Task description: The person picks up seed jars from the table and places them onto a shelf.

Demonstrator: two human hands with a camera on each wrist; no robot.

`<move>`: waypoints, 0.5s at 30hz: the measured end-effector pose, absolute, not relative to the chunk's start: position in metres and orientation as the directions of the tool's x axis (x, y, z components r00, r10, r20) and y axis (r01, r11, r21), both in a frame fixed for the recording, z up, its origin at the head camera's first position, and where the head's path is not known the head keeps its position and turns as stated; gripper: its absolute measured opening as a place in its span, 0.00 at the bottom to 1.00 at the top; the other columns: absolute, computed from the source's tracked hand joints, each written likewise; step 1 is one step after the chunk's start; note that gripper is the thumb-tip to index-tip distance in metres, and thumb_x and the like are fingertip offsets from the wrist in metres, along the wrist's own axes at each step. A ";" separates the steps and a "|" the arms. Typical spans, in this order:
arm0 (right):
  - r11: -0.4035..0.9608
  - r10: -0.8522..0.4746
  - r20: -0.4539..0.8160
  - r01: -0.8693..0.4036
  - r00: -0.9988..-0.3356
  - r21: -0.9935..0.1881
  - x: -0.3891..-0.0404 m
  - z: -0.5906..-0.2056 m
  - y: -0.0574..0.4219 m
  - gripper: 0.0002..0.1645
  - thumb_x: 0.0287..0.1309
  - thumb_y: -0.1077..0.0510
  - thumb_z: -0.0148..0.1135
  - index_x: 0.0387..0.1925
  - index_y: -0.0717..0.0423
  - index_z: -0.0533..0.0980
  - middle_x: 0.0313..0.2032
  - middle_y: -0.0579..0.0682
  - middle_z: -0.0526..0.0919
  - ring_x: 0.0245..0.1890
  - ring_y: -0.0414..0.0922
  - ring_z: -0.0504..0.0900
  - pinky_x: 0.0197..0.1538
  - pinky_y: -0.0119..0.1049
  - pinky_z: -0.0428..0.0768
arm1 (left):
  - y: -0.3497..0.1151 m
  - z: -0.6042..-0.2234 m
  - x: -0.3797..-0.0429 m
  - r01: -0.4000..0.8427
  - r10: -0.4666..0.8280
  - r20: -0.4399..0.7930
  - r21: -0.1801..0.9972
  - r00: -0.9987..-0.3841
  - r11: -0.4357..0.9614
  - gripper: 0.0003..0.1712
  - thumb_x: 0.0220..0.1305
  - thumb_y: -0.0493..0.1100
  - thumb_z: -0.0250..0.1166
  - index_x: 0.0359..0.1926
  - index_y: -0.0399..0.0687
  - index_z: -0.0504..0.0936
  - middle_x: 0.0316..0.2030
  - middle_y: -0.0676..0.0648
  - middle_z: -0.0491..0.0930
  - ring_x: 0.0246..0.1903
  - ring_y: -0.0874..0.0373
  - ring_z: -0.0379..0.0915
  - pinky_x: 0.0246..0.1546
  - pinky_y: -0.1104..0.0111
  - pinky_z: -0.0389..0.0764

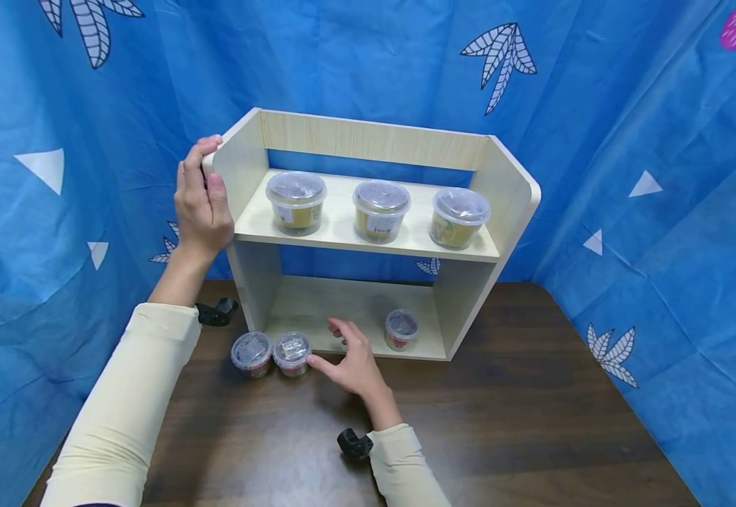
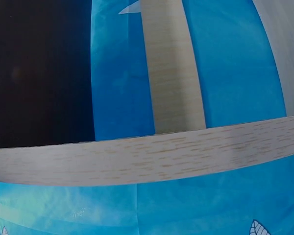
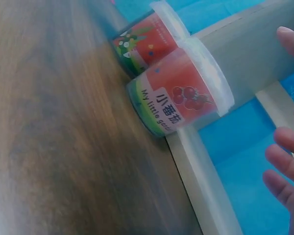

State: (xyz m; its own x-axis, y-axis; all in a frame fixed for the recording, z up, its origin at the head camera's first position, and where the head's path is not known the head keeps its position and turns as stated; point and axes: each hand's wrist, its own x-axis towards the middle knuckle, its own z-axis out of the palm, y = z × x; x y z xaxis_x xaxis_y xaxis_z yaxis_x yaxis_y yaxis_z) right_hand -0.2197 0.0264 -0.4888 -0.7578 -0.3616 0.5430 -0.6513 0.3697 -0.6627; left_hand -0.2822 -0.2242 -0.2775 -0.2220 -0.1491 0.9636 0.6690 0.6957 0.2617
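Observation:
My left hand [image 1: 201, 204] grips the front edge of the left side panel of a pale wooden two-tier shelf [image 1: 374, 246], thumb on the inner side. Its wrist view shows the shelf's boards [image 2: 176, 63] but not the fingers. My right hand [image 1: 356, 362] hovers with spread fingers before the lower tier. Its thumb is close to a small lidded plastic cup [image 1: 292, 354], which carries a red and green tomato label [image 3: 169, 100]. Beside that cup on the table stands a matching cup [image 1: 252, 354]. Another small cup [image 1: 401, 329] sits on the lower tier, at the right.
Three larger lidded tubs with yellow labels, a left tub [image 1: 296, 204], a middle tub [image 1: 380, 211] and a right tub [image 1: 459, 218], stand along the upper tier. The shelf rests on a dark wooden table [image 1: 532, 415]. Blue patterned curtains [image 1: 368, 63] hang behind and at both sides.

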 end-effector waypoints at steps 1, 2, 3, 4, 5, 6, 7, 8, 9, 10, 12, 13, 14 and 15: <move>0.367 -0.369 0.536 -0.649 -0.760 -0.667 -0.220 -0.490 0.025 0.43 0.46 0.45 0.75 0.62 0.58 0.72 0.48 0.56 0.80 0.49 0.49 0.78 0.50 0.49 0.79 | -0.224 -0.278 -0.282 0.668 -0.148 0.964 0.261 -0.222 0.697 0.24 0.63 0.40 0.47 0.58 0.35 0.68 0.61 0.42 0.74 0.59 0.50 0.71 0.54 0.55 0.76; 0.365 -0.375 0.527 -0.644 -0.762 -0.672 -0.220 -0.490 0.024 0.43 0.46 0.46 0.76 0.62 0.59 0.72 0.48 0.57 0.80 0.49 0.49 0.78 0.51 0.48 0.78 | -0.224 -0.278 -0.282 0.670 -0.147 0.964 0.260 -0.222 0.696 0.24 0.63 0.40 0.47 0.58 0.35 0.68 0.61 0.42 0.74 0.59 0.50 0.71 0.54 0.55 0.76; 0.364 -0.382 0.519 -0.640 -0.765 -0.676 -0.221 -0.491 0.023 0.43 0.46 0.46 0.76 0.62 0.59 0.72 0.48 0.58 0.80 0.49 0.49 0.78 0.51 0.48 0.78 | -0.225 -0.278 -0.282 0.670 -0.146 0.964 0.261 -0.223 0.695 0.24 0.63 0.40 0.47 0.59 0.35 0.68 0.61 0.42 0.74 0.58 0.50 0.71 0.54 0.55 0.76; 0.364 -0.389 0.508 -0.635 -0.769 -0.682 -0.221 -0.492 0.021 0.44 0.46 0.46 0.76 0.62 0.59 0.72 0.47 0.60 0.80 0.49 0.50 0.78 0.52 0.48 0.78 | -0.225 -0.278 -0.282 0.670 -0.147 0.963 0.262 -0.225 0.695 0.24 0.63 0.40 0.47 0.59 0.35 0.68 0.61 0.42 0.74 0.58 0.50 0.71 0.54 0.54 0.76; 0.366 -0.394 0.496 -0.627 -0.774 -0.687 -0.221 -0.493 0.020 0.44 0.45 0.46 0.76 0.62 0.60 0.72 0.47 0.60 0.80 0.48 0.50 0.78 0.52 0.48 0.78 | -0.225 -0.278 -0.282 0.670 -0.146 0.963 0.262 -0.225 0.695 0.24 0.63 0.40 0.47 0.59 0.35 0.68 0.61 0.42 0.74 0.58 0.50 0.71 0.54 0.54 0.76; 0.371 -0.399 0.480 -0.617 -0.781 -0.694 -0.221 -0.494 0.019 0.45 0.45 0.46 0.76 0.62 0.60 0.72 0.47 0.61 0.80 0.48 0.50 0.78 0.52 0.47 0.78 | -0.225 -0.278 -0.282 0.670 -0.146 0.963 0.262 -0.225 0.695 0.24 0.63 0.40 0.47 0.59 0.35 0.68 0.61 0.42 0.74 0.58 0.49 0.71 0.54 0.55 0.76; 0.377 -0.405 0.465 -0.607 -0.788 -0.700 -0.220 -0.494 0.018 0.45 0.45 0.45 0.76 0.63 0.60 0.72 0.47 0.61 0.80 0.48 0.50 0.78 0.52 0.47 0.77 | -0.225 -0.278 -0.282 0.670 -0.145 0.963 0.262 -0.226 0.695 0.24 0.63 0.40 0.47 0.59 0.35 0.68 0.61 0.42 0.74 0.58 0.49 0.71 0.54 0.55 0.76; 0.386 -0.409 0.451 -0.599 -0.793 -0.702 -0.220 -0.495 0.017 0.45 0.45 0.45 0.76 0.63 0.60 0.72 0.47 0.60 0.80 0.48 0.50 0.79 0.52 0.46 0.77 | -0.225 -0.278 -0.282 0.670 -0.145 0.963 0.262 -0.226 0.695 0.24 0.63 0.40 0.47 0.59 0.35 0.68 0.61 0.42 0.74 0.58 0.49 0.71 0.54 0.55 0.76; 0.395 -0.415 0.438 -0.592 -0.797 -0.703 -0.220 -0.495 0.016 0.46 0.44 0.45 0.76 0.63 0.60 0.72 0.47 0.60 0.81 0.48 0.50 0.79 0.52 0.46 0.77 | -0.225 -0.278 -0.282 0.668 -0.144 0.963 0.261 -0.226 0.697 0.24 0.63 0.40 0.47 0.59 0.35 0.68 0.61 0.42 0.74 0.58 0.50 0.71 0.53 0.55 0.76; 0.404 -0.420 0.426 -0.586 -0.801 -0.703 -0.220 -0.496 0.014 0.46 0.44 0.44 0.76 0.63 0.60 0.71 0.47 0.59 0.81 0.48 0.51 0.79 0.52 0.45 0.77 | -0.225 -0.278 -0.281 0.667 -0.144 0.964 0.260 -0.225 0.698 0.24 0.63 0.40 0.47 0.59 0.36 0.68 0.61 0.43 0.74 0.58 0.50 0.71 0.53 0.55 0.76; 0.424 -0.432 0.400 -0.573 -0.808 -0.701 -0.220 -0.496 0.012 0.47 0.45 0.43 0.76 0.63 0.60 0.71 0.47 0.57 0.81 0.48 0.51 0.80 0.53 0.45 0.76 | -0.225 -0.278 -0.281 0.667 -0.144 0.964 0.259 -0.224 0.698 0.24 0.63 0.40 0.47 0.59 0.36 0.68 0.61 0.43 0.74 0.58 0.50 0.71 0.53 0.55 0.76; 0.427 -0.438 0.389 -0.569 -0.810 -0.703 -0.221 -0.497 0.011 0.47 0.45 0.43 0.76 0.64 0.60 0.70 0.47 0.56 0.82 0.48 0.51 0.80 0.53 0.44 0.76 | -0.225 -0.278 -0.281 0.668 -0.144 0.964 0.258 -0.222 0.698 0.24 0.63 0.40 0.47 0.59 0.36 0.68 0.61 0.43 0.74 0.58 0.50 0.71 0.53 0.55 0.76; 0.432 -0.441 0.376 -0.560 -0.815 -0.707 -0.221 -0.497 0.010 0.48 0.44 0.43 0.77 0.64 0.59 0.70 0.47 0.56 0.82 0.49 0.51 0.80 0.53 0.44 0.76 | -0.225 -0.278 -0.281 0.670 -0.144 0.965 0.257 -0.220 0.697 0.24 0.63 0.40 0.47 0.59 0.36 0.68 0.61 0.42 0.74 0.58 0.50 0.71 0.54 0.55 0.76; 0.435 -0.443 0.368 -0.556 -0.817 -0.709 -0.221 -0.498 0.010 0.48 0.44 0.43 0.77 0.64 0.59 0.70 0.47 0.55 0.82 0.49 0.51 0.80 0.53 0.44 0.76 | -0.225 -0.277 -0.281 0.671 -0.144 0.965 0.256 -0.219 0.696 0.24 0.63 0.40 0.47 0.59 0.35 0.68 0.61 0.42 0.74 0.58 0.49 0.71 0.54 0.55 0.76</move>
State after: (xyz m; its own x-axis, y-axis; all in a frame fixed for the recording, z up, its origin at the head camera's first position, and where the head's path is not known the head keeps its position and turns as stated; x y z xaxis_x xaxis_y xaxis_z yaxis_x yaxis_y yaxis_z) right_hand -0.2213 0.0097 -0.4977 -0.8171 -0.4435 0.3684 -0.5556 0.4350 -0.7086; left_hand -0.2813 -0.2245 -0.2775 -0.2188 -0.1441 0.9651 0.6707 0.6962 0.2560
